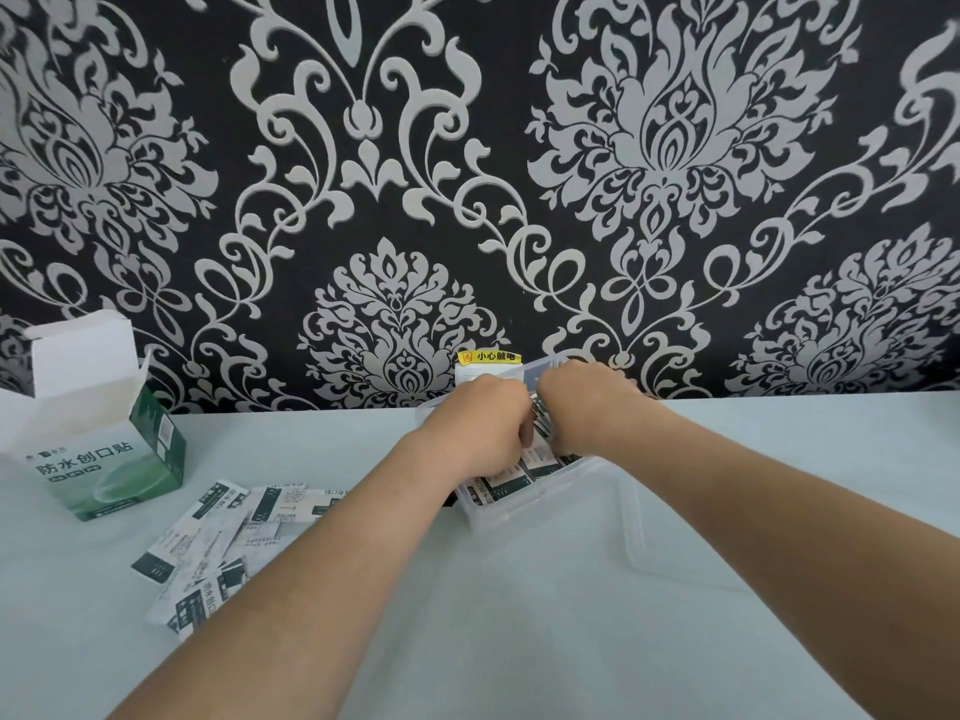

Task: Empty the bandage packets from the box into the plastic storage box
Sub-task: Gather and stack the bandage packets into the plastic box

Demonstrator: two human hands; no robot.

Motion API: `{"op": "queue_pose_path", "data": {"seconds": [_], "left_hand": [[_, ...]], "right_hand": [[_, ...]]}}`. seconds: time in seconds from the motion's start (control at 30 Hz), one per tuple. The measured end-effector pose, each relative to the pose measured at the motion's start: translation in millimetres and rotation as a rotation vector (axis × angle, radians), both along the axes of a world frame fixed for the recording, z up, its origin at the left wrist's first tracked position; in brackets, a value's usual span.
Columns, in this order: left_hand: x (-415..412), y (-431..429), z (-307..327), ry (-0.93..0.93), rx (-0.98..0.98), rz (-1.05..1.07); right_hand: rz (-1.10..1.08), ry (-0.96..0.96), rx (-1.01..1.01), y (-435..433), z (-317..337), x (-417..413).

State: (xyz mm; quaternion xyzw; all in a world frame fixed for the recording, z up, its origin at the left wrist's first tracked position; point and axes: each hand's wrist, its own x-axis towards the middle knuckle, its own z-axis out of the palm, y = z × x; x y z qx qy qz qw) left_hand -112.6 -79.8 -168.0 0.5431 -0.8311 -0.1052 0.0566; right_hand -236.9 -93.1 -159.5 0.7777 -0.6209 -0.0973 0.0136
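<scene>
Left hand: Your left hand (483, 428) reaches down into the storage box (519, 517). Its fingers curl round a small bunch of packets (541, 423).
Right hand: Your right hand (582, 402) is in the storage box too, right next to that bunch. You see only its back. The fingers are hidden, so you cannot tell if it holds anything.
Bunch: It stands up on its edge between your two hands.
Packets in the storage box: More lie flat on the bottom, near your side. Your hands cover most of them, so you cannot tell which way their long sides run.
Storage box: It is clear and sits at the back of the table (519, 641), close to the wall (363, 148), turned a bit crooked. Its far end is hidden behind your hands.
Lid: A clear flat lid (631, 532) lies on the near right side of the storage box. Its edges are hard to see on the pale table.
Loose pile: A loose pile (208, 537) of long thin strips lies on the table, left of your left arm. Most strips point from near left to far right. One at the back lies almost sideways. Your arm covers the right side of the pile.
Card box: The card box (104, 470) is at the far left, near the pile. Its open end points up, with the white flaps up.
Label: A yellow label (488, 358) is on the wall behind your hands. What is under it is hidden.
</scene>
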Motion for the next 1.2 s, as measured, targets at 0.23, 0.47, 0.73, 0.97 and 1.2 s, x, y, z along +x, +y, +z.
{"op": "queue_pose_path", "data": {"seconds": [0.23,0.47,0.73,0.97,1.2], "left_hand": [[3.5,0.4,3.9,0.03,0.024,0.021],[32.8,31.6,24.9,0.328,-0.078,0.182],[123.3,76.6,19.1,0.162,0.01,0.469],[183.5,115.6,8.8,-0.253,0.422,0.444],[202.5,128.1,-11.5,-0.154,0.471,0.459]], "right_hand": [[-0.008,-0.133,0.05,5.2,19.3,-4.5],[-0.093,-0.757,0.023,21.4,39.3,-5.2],[0.122,-1.06,0.066,68.3,47.8,64.0],[0.492,-0.535,0.272,96.5,17.6,122.4],[0.427,-0.458,0.25,95.8,-39.3,156.8]]}}
